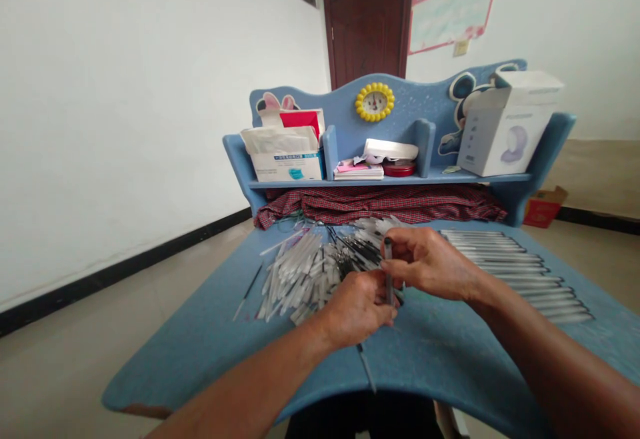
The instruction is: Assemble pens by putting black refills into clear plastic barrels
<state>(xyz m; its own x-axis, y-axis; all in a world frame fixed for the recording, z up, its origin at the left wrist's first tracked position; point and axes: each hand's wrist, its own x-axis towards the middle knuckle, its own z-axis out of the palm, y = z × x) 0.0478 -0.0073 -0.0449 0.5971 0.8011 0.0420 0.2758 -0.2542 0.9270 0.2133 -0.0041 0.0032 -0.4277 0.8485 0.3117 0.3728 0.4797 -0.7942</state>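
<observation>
Both hands are closed around one upright clear pen (389, 282) with a black top end, over the middle of the blue desk. My left hand (357, 306) grips its lower part, and my right hand (425, 262) pinches it near the top between thumb and fingers. Just behind the hands lies a heap of clear pen barrels (295, 279), with dark slim pen parts (357, 249) beside them. A thin refill-like stick (367, 367) lies close to the desk's front edge, below my left hand. To the right, several pens (530, 276) are lined up in rows.
The blue desk (200, 352) has a curved front edge. A checked cloth (380, 204) lies along its back, under a shelf (300, 184) carrying a mask box (285, 162), papers (357, 172), a red round tin (399, 169) and a white box (505, 129). A single stick (247, 292) lies left of the heap.
</observation>
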